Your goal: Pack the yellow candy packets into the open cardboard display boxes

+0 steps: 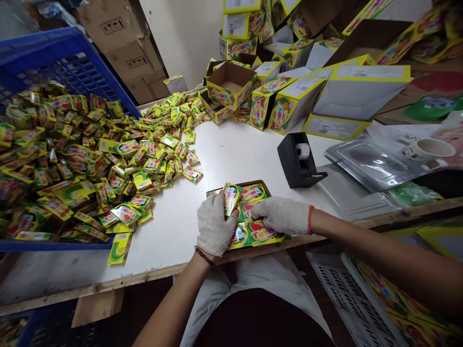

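Note:
A shallow display box [268, 189] lies at the table's front edge, with small yellow-green candy packs [253, 193] laid flat in it. My left hand [214, 225], in a white knit glove, grips a candy pack [231, 198] tilted up at the box's left side. My right hand [280, 214], gloved as well, reaches in from the right. Its fingertips are down on the packs in the middle of the box, thumb and fingers close together. Whether they hold a pack is hidden. To the left, a big heap of the same packs [144, 149] spreads over the white table.
A blue crate [68, 53] lies tipped at the left, packs spilling from it. Behind the table's far side stand several yellow printed boxes [282, 111]. A black tape dispenser [294, 168] stands right of my hands, near clear plastic trays [372, 159] and a cup [430, 149].

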A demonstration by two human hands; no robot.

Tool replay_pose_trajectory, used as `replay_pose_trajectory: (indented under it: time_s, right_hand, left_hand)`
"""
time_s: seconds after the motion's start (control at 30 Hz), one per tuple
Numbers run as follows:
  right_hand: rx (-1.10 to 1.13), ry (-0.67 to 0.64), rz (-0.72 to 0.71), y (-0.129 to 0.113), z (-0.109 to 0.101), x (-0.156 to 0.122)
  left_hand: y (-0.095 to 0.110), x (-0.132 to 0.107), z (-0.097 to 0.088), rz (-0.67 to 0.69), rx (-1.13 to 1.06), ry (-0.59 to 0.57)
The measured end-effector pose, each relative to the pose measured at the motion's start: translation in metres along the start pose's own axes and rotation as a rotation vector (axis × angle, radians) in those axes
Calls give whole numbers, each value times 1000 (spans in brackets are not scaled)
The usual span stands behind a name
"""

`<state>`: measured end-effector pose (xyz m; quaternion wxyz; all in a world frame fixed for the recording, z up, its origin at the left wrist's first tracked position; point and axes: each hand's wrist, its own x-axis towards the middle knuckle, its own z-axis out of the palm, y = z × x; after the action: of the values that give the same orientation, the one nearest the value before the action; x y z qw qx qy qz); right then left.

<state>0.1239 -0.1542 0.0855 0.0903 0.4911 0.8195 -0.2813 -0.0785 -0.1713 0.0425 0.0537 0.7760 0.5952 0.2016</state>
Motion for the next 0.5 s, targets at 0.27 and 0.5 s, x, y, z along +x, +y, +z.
replay_pose_trajectory:
  time_s: [0.27,0.5]
  right_hand:
    - [-135,407,-66,-2,53,-3]
    - [87,368,61,-7,42,8]
  left_hand:
    - [-10,-10,19,90,-124,205]
    - [-14,-8,20,66,-203,243]
